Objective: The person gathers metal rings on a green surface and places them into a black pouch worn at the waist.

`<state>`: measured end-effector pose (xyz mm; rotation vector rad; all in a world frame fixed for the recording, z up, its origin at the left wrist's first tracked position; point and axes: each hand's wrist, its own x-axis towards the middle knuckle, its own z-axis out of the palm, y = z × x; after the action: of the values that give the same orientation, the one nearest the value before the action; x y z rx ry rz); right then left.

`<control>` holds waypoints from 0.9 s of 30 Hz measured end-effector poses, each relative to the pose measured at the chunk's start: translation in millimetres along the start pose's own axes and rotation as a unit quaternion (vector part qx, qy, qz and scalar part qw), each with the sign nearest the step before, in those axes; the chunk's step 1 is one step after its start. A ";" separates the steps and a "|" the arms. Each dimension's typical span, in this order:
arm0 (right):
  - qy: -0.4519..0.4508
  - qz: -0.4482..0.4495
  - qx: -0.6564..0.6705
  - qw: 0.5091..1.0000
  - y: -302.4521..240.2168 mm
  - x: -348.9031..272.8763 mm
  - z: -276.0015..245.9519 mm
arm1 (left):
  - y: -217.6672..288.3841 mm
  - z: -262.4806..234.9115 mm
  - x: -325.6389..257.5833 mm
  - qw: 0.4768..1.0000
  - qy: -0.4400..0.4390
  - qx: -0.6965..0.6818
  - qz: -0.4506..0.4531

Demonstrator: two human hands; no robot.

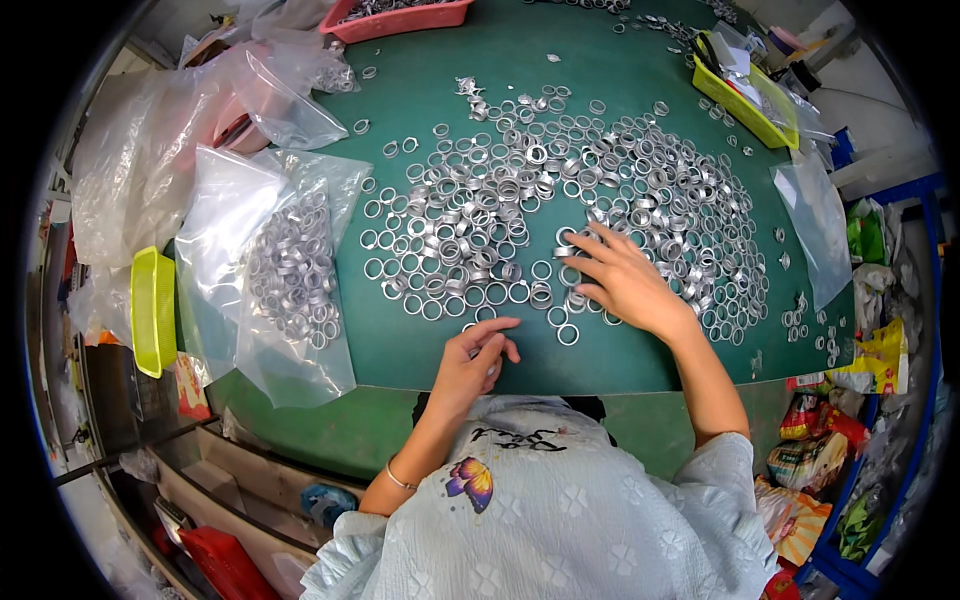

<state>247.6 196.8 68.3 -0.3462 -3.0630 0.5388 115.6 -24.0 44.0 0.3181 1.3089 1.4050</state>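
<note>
Many small silver metal rings lie spread and heaped over the green tabletop, in a left and a right group that join at the back. My right hand rests palm down on the near inner edge of the right group, its fingers spread and touching rings. My left hand is by the table's front edge, just in front of the left group. Its fingers are curled toward the thumb; what lies inside them, if anything, is hidden. A clear plastic bag holding a pile of rings lies flat to the left.
A pink tray of metal parts stands at the far edge. At the far right sits a yellow-green basket of odds and ends, with a plastic bag nearer me. Another yellow basket and crumpled plastic sheeting are at the left.
</note>
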 end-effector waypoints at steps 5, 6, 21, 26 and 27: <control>0.052 0.023 0.102 0.993 4.7 -14.4 -13.6 | -4.6 -10.3 -2.6 0.997 0.044 0.052 0.021; 0.077 0.036 0.155 0.984 2.1 -7.8 -18.5 | -5.5 -9.7 -2.1 0.996 0.056 0.065 0.039; 0.096 -0.056 0.016 0.994 -1.5 86.1 28.4 | 3.1 -30.2 -5.9 0.985 0.130 0.087 0.066; 0.093 -0.056 0.013 0.994 6.3 26.6 9.1 | 6.7 -41.3 -4.1 0.978 0.160 0.094 0.099; 0.096 -0.050 0.019 0.994 10.2 17.9 6.7 | 6.2 -42.8 -3.5 0.977 0.165 0.090 0.100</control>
<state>232.0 207.8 58.1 -0.2267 -2.8632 0.5238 79.9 -47.1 35.9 0.3554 1.7219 1.5587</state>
